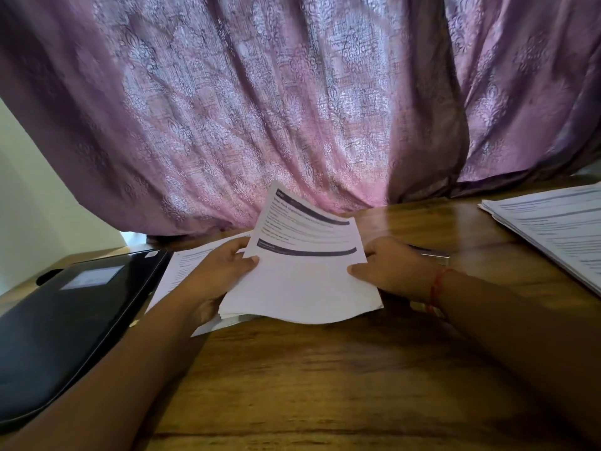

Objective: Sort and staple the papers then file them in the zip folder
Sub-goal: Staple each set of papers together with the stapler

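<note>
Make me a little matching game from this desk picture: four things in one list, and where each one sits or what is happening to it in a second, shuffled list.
Things:
1. Bundle of papers
2. Black zip folder
3. Second stack of papers
4. Purple curtain

Places or states:
A. Hanging behind the wooden table
B. Lying flat at the table's left edge
C. Held between the left hand and the right hand
D. Resting at the table's far right

Pairs: 1-C, 2-B, 3-D, 4-A
</note>
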The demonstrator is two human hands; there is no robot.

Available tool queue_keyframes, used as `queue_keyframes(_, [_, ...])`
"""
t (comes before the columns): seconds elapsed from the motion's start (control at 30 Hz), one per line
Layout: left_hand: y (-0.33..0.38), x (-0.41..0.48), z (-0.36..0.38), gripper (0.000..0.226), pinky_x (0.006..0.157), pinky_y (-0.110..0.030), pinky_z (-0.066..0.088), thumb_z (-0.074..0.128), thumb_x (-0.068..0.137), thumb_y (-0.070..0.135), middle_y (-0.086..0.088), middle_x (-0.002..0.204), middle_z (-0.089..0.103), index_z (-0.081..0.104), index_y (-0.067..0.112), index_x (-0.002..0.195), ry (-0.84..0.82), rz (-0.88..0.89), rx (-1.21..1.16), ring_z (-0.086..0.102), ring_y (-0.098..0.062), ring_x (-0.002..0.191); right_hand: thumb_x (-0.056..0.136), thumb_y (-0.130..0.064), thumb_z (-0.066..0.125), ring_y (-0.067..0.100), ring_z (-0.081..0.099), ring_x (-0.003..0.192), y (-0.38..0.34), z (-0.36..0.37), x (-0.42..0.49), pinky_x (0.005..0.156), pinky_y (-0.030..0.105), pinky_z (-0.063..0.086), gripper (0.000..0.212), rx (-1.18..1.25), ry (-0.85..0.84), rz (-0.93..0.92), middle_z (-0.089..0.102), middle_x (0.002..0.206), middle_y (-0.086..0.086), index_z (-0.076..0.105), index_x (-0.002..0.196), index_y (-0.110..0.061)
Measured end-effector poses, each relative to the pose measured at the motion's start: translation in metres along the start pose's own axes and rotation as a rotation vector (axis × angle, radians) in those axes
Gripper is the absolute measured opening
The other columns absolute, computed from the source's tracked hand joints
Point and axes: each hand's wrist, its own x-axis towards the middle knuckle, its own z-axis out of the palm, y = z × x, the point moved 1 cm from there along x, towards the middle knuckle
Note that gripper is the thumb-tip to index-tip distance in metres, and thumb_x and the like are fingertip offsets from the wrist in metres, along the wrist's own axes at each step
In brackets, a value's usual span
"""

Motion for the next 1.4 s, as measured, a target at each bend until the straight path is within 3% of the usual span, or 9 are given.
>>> queue_keyframes(0.13, [0.003,0.001,-0.003,0.031,0.072,-0.036,0.063,0.057,0.099,0.001,-0.004,0.112,0.076,0.062,0.018,0.124,0.004,0.020,-0.124,0.076,-0.024,0.096,0.097,-0.016,0.054,0.023,0.067,0.099,0.001,0.004,0.004,0.087,0.037,0.056,0.019,0.140,0.066,-0.002,0.069,0.112,0.001,0.068,0.110,-0.016])
queue_keyframes(0.3, [0.009,-0.019,-0.017,0.036,0.090,-0.048,0.058,0.055,0.098,0.001,-0.011,0.121,0.073,0.061,0.017,0.130,-0.005,-0.009,-0.114,0.072,-0.033,0.106,0.097,-0.011,0.056,0.020,0.068,0.096,-0.017,0.011,-0.010,0.084,0.033,0.056,0.017,0.241,0.067,-0.063,0.071,0.105,0.001,0.067,0.105,-0.022])
queue_keyframes(0.5, [0.001,-0.053,-0.052,0.017,0.075,-0.038,0.058,0.055,0.100,0.008,-0.008,0.108,0.072,0.063,0.019,0.110,0.233,-0.103,-0.010,0.070,-0.029,0.094,0.092,-0.018,0.066,0.016,0.069,0.096,-0.048,0.042,-0.018,0.090,0.038,0.057,0.023,0.290,0.030,-0.082,0.073,0.109,0.000,0.068,0.114,-0.021])
queue_keyframes(0.77, [-0.021,-0.059,-0.099,0.037,0.088,-0.035,0.047,0.060,0.098,0.014,-0.011,0.125,0.061,0.056,0.011,0.134,0.429,-0.132,0.365,0.059,-0.024,0.102,0.084,-0.023,0.074,0.018,0.063,0.098,-0.086,0.080,-0.017,0.085,0.027,0.051,0.022,-0.034,0.117,-0.125,0.070,0.100,0.003,0.055,0.073,-0.025])
queue_keyframes(0.87, [-0.026,-0.052,-0.101,0.041,0.084,-0.031,0.045,0.060,0.097,0.011,-0.014,0.130,0.060,0.053,0.008,0.138,0.455,-0.092,0.522,0.056,-0.022,0.100,0.087,-0.025,0.069,0.020,0.063,0.102,-0.091,0.083,-0.009,0.086,0.026,0.049,0.010,-0.193,0.058,-0.153,0.071,0.104,0.005,0.069,0.084,-0.015])
queue_keyframes(1.0, [-0.037,-0.049,-0.099,0.035,0.087,-0.033,0.046,0.059,0.098,0.010,-0.016,0.130,0.062,0.053,0.007,0.133,0.501,-0.029,0.698,0.058,-0.025,0.102,0.088,-0.026,0.067,0.019,0.064,0.097,-0.090,0.091,0.000,0.085,0.028,0.050,0.021,-0.276,0.014,-0.171,0.072,0.102,0.005,0.076,0.095,-0.008])
queue_keyframes(1.07, [-0.046,-0.047,-0.097,0.035,0.092,-0.035,0.049,0.057,0.099,0.010,-0.015,0.131,0.063,0.053,0.007,0.133,0.510,-0.013,0.774,0.062,-0.029,0.111,0.091,-0.031,0.065,0.018,0.063,0.099,-0.085,0.096,0.001,0.086,0.027,0.049,0.025,-0.299,0.005,-0.179,0.071,0.105,0.004,0.074,0.102,-0.011])
queue_keyframes(1.2, [-0.048,-0.046,-0.096,0.016,0.085,-0.033,0.053,0.055,0.102,0.017,-0.013,0.116,0.069,0.059,0.008,0.114,0.534,-0.004,0.924,0.065,-0.025,0.097,0.094,-0.044,0.058,0.019,0.058,0.113,-0.079,0.104,0.005,0.098,0.029,0.046,0.045,-0.373,-0.043,-0.230,0.064,0.123,0.002,0.060,0.129,-0.016])
queue_keyframes(1.4, [-0.049,-0.040,-0.103,0.020,0.075,-0.028,0.044,0.058,0.101,0.026,-0.013,0.120,0.067,0.057,0.009,0.114,0.519,-0.024,0.875,0.055,-0.016,0.087,0.096,-0.047,0.053,0.021,0.057,0.110,-0.076,0.114,0.004,0.097,0.030,0.046,0.047,-0.429,-0.052,-0.303,0.064,0.120,0.004,0.060,0.129,-0.014])
